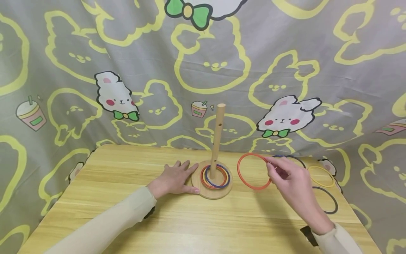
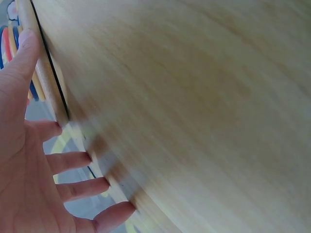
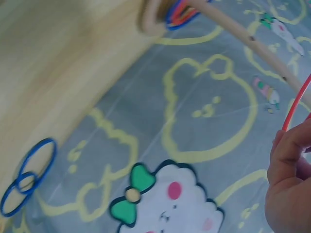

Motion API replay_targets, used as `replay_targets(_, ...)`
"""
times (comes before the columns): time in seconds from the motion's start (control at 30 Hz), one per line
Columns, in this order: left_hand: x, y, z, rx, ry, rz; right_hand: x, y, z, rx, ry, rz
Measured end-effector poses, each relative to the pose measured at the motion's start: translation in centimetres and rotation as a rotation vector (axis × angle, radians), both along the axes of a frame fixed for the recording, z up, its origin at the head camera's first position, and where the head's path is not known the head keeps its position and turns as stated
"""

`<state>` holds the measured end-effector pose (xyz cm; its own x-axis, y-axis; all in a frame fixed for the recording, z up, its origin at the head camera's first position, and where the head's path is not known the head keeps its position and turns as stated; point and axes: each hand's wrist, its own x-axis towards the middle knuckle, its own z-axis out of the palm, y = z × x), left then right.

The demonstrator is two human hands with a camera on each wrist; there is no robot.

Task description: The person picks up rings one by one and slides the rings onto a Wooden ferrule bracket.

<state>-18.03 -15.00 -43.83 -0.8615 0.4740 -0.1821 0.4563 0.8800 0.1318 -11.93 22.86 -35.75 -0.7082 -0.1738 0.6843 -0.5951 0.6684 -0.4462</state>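
Note:
Near the table's middle stands a wooden peg (image 1: 217, 137) on a round wooden base (image 1: 212, 194). Red, yellow and blue rings (image 1: 228, 176) lie around its foot. My left hand (image 1: 172, 178) rests at the base's left side, fingers spread, with the thumb along the rim; the left wrist view shows its fingertips (image 2: 119, 213) at the tabletop. To the right of the peg, my right hand (image 1: 293, 181) pinches a red ring (image 1: 238, 168) by its right edge, between thumb and fingers. This ring hangs above the table, apart from the peg and lower than its top.
Behind and beside the right hand, a yellow ring (image 1: 333, 180), a black ring (image 1: 336, 204) and dark blue rings (image 1: 296, 159) lie on the wooden table (image 1: 203, 225). A grey curtain (image 1: 152, 53) with cartoon prints hangs right behind the table's far edge.

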Motion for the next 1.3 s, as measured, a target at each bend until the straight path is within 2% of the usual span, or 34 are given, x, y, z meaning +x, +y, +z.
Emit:
replay_targets(0.27, 0.0, 0.0, -0.1, -0.006, 0.007, -0.002, -0.1, -2.5, 2.8, -0.175, -0.154, 0.031)
replay_targets(0.4, 0.0, -0.1, -0.1, -0.006, 0.006, -0.001, -0.6, -3.9, 4.1, -0.257, -0.195, 0.064)
replay_targets(0.97, -0.3, -0.2, -0.4, -0.002, 0.010, -0.007, -3.3, -9.4, 9.0, -0.434, -0.127, 0.216)
replay_targets(1.13, -0.2, -0.2, -0.4, 0.005, 0.016, -0.008, -4.2, -10.5, 9.7, -0.474, -0.134, 0.256)
replay_targets(1.3, -0.2, -0.2, -0.4, -0.004, 0.017, -0.007, -4.8, -10.9, 9.4, -0.459, -0.185, 0.256)
